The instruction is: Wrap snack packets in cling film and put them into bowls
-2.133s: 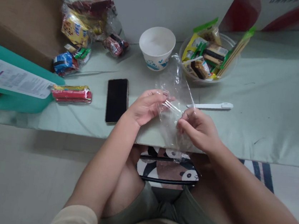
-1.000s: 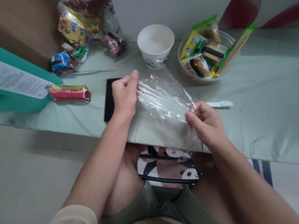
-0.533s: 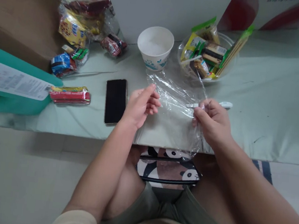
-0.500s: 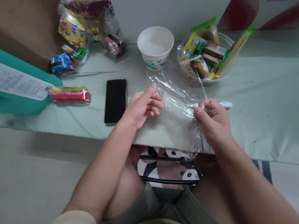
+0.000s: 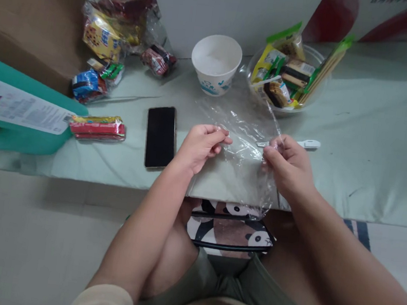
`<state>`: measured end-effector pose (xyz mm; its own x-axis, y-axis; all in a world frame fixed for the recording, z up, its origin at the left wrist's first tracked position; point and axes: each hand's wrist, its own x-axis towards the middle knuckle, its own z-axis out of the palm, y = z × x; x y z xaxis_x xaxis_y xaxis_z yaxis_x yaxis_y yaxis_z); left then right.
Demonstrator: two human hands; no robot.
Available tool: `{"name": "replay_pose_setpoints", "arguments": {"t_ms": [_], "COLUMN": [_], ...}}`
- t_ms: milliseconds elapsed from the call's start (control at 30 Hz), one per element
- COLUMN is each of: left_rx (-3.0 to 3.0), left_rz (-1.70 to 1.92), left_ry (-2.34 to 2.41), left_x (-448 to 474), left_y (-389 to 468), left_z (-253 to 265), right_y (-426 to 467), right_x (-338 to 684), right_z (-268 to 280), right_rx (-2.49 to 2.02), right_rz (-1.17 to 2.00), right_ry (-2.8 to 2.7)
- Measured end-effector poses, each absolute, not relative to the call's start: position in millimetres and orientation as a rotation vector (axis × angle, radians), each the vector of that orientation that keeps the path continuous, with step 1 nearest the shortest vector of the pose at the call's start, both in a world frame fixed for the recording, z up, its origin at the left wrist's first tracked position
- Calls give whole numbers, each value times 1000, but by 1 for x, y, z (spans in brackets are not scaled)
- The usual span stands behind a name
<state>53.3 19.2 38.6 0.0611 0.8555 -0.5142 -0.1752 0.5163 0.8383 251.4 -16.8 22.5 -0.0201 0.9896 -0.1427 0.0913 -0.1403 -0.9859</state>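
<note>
A clear plastic bag (image 5: 242, 149) stretches between my two hands and hangs a little over the table's front edge. My right hand (image 5: 288, 162) pinches its right side between thumb and fingers. At the bag's left side, my left hand (image 5: 204, 145) has its thumb and fingertips closed together on the film. Partly behind my right hand lies a white-handled knife or cutter (image 5: 310, 144), its tip showing under the film. Left of my left hand is a black phone (image 5: 160, 138), lying flat with its screen dark.
Behind the bag stand a white paper cup (image 5: 216, 66) and a clear bowl (image 5: 323, 90) of wrapped snacks. A red packet (image 5: 97, 130) lies left, beside a teal box (image 5: 43, 141). Bagged snacks (image 5: 106, 38) lean at a brown carton (image 5: 27, 20). A white box (image 5: 234, 9) stands at the back.
My left hand has gone from spread fingers to a pinch at the bag's left side. My right hand keeps its pinch in about the same place. The view has shifted slightly.
</note>
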Motion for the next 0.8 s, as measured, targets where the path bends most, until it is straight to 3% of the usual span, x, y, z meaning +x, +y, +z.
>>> {"name": "replay_pose_setpoints", "arguments": {"t_ms": [333, 667, 800], "left_rx": [561, 417, 672], "left_rz": [1044, 793, 878], "left_ry": [1252, 940, 994], "left_x": [57, 76, 79], "left_y": [11, -2, 8], "left_z": [34, 36, 34], "right_y": [-17, -13, -14], "right_x": [252, 257, 254], "right_z": [21, 19, 22], "right_rx": [-1344, -1204, -1168], "right_rz": [1315, 1408, 1491], "right_ry": [-1127, -942, -880]}}
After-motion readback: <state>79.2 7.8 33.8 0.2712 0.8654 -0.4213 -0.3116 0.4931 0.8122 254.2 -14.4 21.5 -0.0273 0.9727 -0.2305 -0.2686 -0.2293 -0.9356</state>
